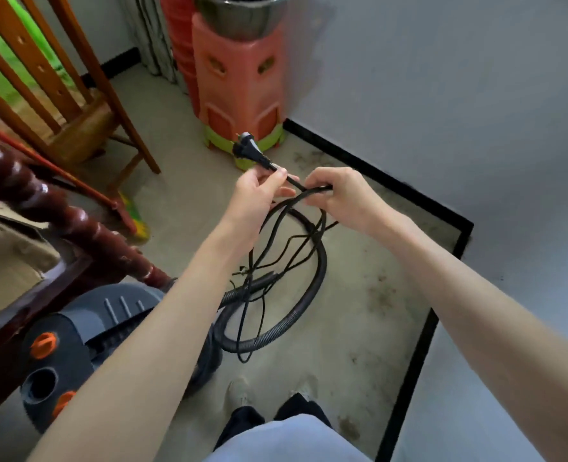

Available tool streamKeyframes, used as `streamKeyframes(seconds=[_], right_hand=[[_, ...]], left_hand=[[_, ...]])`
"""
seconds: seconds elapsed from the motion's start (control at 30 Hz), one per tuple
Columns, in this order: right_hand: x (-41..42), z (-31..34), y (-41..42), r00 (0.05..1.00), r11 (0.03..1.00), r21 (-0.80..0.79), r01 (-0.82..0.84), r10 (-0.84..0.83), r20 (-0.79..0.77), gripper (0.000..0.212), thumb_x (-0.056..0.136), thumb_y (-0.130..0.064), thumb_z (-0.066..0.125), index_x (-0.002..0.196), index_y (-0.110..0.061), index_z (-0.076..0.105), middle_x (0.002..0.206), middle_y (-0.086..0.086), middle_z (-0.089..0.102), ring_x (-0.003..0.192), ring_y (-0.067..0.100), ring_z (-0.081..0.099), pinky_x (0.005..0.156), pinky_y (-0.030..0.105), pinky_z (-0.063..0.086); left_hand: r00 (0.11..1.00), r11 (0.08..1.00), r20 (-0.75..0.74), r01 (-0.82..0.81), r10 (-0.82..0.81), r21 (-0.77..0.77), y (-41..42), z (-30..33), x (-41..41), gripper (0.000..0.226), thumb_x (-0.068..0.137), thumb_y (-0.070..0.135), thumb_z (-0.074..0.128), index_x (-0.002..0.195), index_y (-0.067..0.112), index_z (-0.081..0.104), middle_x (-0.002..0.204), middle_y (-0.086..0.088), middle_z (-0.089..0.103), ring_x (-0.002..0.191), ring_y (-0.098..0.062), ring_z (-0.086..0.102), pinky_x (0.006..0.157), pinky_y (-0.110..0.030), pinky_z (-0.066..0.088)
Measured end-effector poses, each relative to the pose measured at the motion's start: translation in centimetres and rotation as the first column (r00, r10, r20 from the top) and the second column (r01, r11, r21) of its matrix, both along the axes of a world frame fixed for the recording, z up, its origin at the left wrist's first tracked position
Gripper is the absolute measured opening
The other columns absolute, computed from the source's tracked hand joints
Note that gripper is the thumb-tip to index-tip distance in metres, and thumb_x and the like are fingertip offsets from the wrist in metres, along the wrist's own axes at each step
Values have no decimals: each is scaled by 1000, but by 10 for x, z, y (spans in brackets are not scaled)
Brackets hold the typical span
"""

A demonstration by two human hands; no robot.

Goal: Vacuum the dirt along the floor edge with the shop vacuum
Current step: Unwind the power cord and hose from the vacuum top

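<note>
In the centre of the frame the person's left hand (259, 191) pinches the black power cord (294, 183) just behind its plug (246, 149), which sticks up toward the upper centre of the frame. The right hand (339, 198), just to the right, has its fingers curled around a bunch of cord loops, so both hands are clamped on the same cord. The loops hang down from the hands and tangle with the ribbed black hose (304, 308), which curls in a ring on the floor below them. The hose runs left to the shop vacuum (86, 341), a grey and black body with orange knobs in the lower left of the frame, partly hidden by the left forearm. Dark dirt (380, 295) lies scattered on the pale floor right of centre, near the black baseboard (415, 355) that edges the grey wall. At upper centre stands a stack of orange plastic stools (239, 88) with a metal pot (239, 18) on top. A wooden chair (59, 95) fills the upper left, and a broom (132, 215) lies at middle left.
</note>
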State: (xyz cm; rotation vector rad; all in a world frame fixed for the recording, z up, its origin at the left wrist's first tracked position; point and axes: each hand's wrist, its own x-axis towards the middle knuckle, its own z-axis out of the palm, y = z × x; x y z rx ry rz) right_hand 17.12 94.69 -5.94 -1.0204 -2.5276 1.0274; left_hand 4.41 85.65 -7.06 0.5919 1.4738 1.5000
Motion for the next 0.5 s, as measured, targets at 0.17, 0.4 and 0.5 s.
streamKeyframes(seconds=[0.17, 0.4, 0.5], right_hand=[[48, 29, 45, 995, 996, 31, 81, -79, -60, 15, 85, -9, 69, 84, -22, 63, 76, -4, 59, 70, 12, 51, 65, 14, 38], [98, 36, 97, 996, 986, 143, 84, -85, -5, 16, 90, -6, 60, 103, -9, 69, 93, 5, 66, 83, 21, 58, 79, 31, 46], [106, 39, 113, 995, 981, 165, 101, -96, -36, 13, 91, -7, 59, 102, -8, 67, 94, 7, 67, 87, 26, 60, 83, 37, 48]], left_hand=[[985, 993, -137, 113, -107, 39, 48, 29, 37, 9, 98, 16, 50, 96, 13, 57, 97, -4, 69, 86, -16, 65, 89, -32, 50], [775, 901, -460, 375, -433, -218, 85, 26, 77, 51, 94, 22, 58, 141, 21, 41, 126, 9, 55, 109, -5, 53, 90, -20, 40], [769, 890, -449, 388, -456, -240, 103, 11, 83, 64, 88, 30, 64, 145, 24, 37, 141, 5, 48, 128, -10, 45, 108, -29, 34]])
